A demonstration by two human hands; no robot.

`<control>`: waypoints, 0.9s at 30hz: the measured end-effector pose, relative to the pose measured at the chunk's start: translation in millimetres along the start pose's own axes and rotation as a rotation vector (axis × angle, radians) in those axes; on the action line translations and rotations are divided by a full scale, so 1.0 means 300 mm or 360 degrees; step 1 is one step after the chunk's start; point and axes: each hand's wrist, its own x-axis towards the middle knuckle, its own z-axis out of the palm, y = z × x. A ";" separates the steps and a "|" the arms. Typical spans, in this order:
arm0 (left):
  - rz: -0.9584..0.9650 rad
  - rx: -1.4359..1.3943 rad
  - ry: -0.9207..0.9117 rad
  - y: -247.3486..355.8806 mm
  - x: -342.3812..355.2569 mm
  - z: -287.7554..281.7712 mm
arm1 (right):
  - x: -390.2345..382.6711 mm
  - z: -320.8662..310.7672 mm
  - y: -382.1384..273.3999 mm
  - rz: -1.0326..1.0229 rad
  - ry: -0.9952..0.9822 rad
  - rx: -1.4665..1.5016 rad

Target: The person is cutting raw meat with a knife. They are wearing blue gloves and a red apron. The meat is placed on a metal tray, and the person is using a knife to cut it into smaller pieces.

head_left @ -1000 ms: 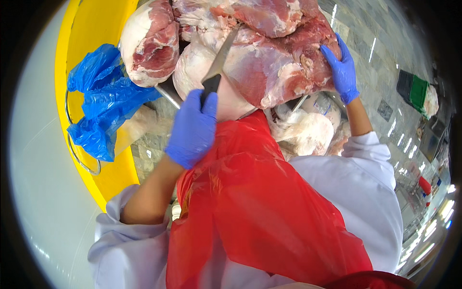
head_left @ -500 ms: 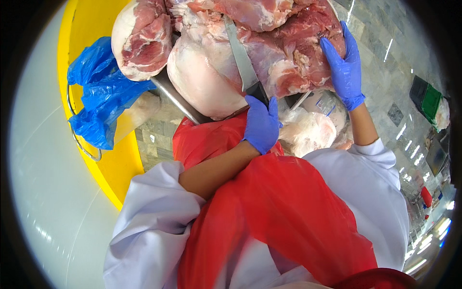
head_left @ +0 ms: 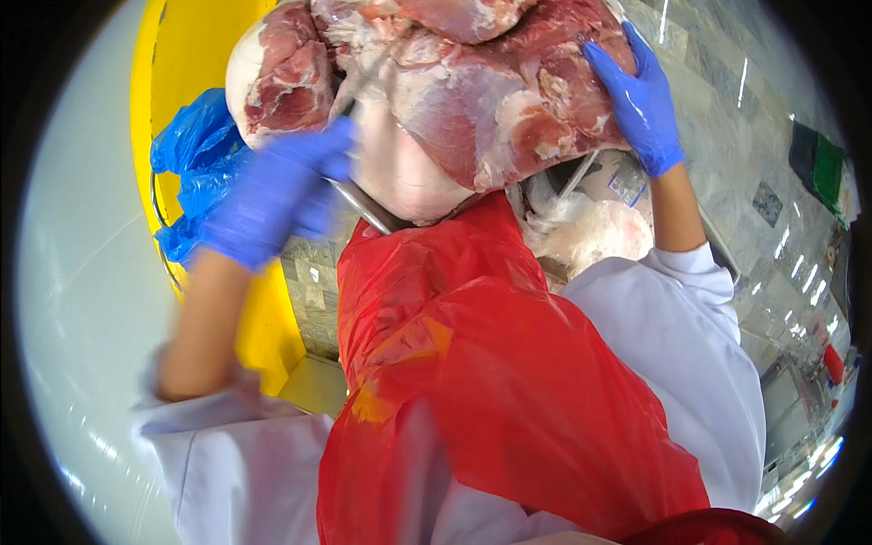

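A large slab of raw meat (head_left: 490, 109), pale skin on its lower left side, lies at the top of the view. My right hand (head_left: 645, 104), in a blue glove, grips its right edge with the thumb on top and the other fingers partly hidden behind. On the left, my left hand (head_left: 277, 191), also gloved in blue and smeared by motion, is closed round a knife. Only a short dark bit of the knife (head_left: 349, 107) and a faint blurred blade show, over the slab's left part. Another chunk of meat (head_left: 289, 86) rests beside the slab.
A blue plastic bag (head_left: 195, 136) hangs by a yellow bin-like wall (head_left: 150, 82) with a metal handle. A metal bar (head_left: 368, 209) runs under the meat. Pale pieces in clear plastic (head_left: 590, 232) lie below it. A green and black object (head_left: 817, 168) is at far right.
My left hand has swung left and slightly down with the knife, off the middle of the slab. My right hand keeps its hold; the view has shifted a little.
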 end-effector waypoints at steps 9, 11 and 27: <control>-0.0281 0.1201 -0.0369 0.665 0.019 -0.243 | -0.007 0.024 -0.033 0.0076 0.0079 0.0091; -0.0508 0.1080 -0.0517 0.701 0.038 -0.256 | -0.001 0.015 -0.025 -0.0004 0.0100 0.0007; 0.0746 0.0223 0.0363 -0.421 0.031 0.017 | -0.277 0.264 -0.312 -0.0407 -0.0156 -0.0439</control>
